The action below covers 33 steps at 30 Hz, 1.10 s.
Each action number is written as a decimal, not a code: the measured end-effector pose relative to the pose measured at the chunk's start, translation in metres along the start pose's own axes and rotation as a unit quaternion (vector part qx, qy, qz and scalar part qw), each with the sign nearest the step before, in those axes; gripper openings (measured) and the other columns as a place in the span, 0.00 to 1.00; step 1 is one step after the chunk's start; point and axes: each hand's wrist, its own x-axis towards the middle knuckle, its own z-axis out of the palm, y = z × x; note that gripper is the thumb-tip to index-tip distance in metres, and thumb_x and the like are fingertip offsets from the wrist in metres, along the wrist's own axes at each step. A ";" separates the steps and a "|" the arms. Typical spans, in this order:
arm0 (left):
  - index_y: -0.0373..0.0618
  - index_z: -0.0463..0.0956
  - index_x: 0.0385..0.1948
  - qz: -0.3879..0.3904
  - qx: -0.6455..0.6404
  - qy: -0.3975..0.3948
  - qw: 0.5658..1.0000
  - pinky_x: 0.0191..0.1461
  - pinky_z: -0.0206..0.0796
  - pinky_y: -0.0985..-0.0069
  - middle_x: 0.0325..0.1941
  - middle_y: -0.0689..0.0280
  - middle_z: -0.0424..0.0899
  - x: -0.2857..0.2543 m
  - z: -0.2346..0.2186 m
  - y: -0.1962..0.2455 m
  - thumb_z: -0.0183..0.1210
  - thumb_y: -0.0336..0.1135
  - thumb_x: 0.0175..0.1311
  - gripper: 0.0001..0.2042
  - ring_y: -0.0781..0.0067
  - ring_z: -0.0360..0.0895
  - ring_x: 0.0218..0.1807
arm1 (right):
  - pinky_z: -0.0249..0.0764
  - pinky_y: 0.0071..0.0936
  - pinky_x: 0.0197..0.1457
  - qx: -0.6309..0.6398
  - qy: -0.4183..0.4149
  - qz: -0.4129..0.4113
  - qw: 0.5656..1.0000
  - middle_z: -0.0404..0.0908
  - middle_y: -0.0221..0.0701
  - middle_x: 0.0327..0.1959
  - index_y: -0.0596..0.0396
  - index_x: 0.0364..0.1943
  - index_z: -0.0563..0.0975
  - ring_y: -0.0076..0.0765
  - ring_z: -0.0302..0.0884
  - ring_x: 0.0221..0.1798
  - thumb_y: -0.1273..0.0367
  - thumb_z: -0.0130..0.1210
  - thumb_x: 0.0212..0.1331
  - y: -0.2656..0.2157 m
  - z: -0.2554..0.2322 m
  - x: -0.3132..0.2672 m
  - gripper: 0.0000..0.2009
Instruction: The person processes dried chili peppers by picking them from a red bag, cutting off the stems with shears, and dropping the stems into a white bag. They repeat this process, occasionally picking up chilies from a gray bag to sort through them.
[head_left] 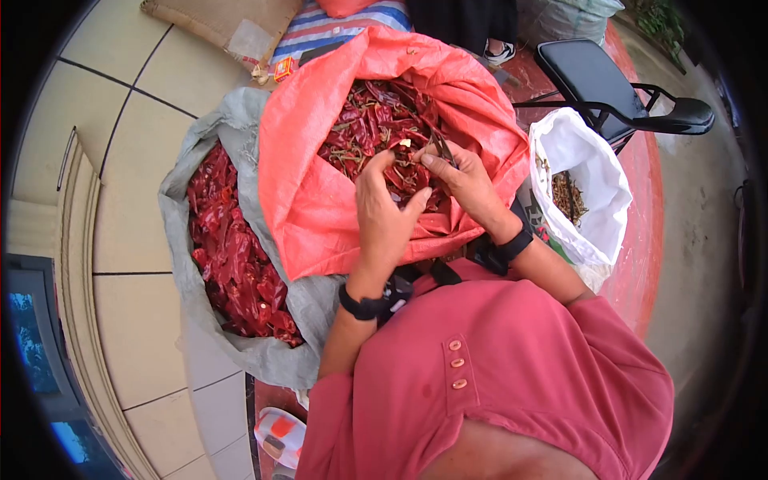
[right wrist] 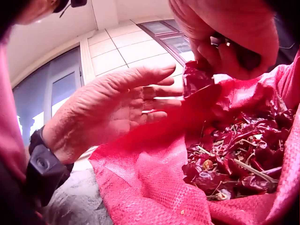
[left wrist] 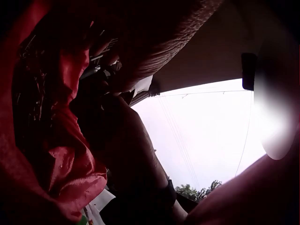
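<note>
Over the wide mouth of a pink-red woven sack (head_left: 296,176), both hands face each other. Dried red chilies (head_left: 360,132) with stalks fill the sack. My right hand (head_left: 468,186) holds dark scissors (head_left: 442,147), their blades pointing away from me. In the right wrist view, a dried chili (right wrist: 196,80) hangs at the fingertips of this hand. My left hand (right wrist: 117,101) is held with fingers extended towards that chili, its palm showing and nothing gripped. The left wrist view is dark and hides the fingers' work.
On the left a grey sack (head_left: 220,120) holds glossy red chilies (head_left: 232,248). A white sack (head_left: 612,188) at right contains brown stalks (head_left: 568,196). Beyond it stands a black folding chair (head_left: 588,76). Cardboard (head_left: 212,28) and a striped bag (head_left: 320,28) lie behind; a person's shoe (head_left: 501,53) shows there.
</note>
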 end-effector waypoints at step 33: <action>0.40 0.73 0.41 -0.045 -0.129 -0.228 0.964 0.39 0.68 0.68 0.31 0.56 0.78 -0.026 0.003 -0.015 0.52 0.35 0.68 0.09 0.57 0.77 0.34 | 0.53 0.14 0.17 0.297 -0.022 0.189 0.936 0.73 0.21 0.23 0.53 0.36 0.76 0.13 0.60 0.16 0.69 0.54 0.65 -0.006 -0.025 -0.002 0.04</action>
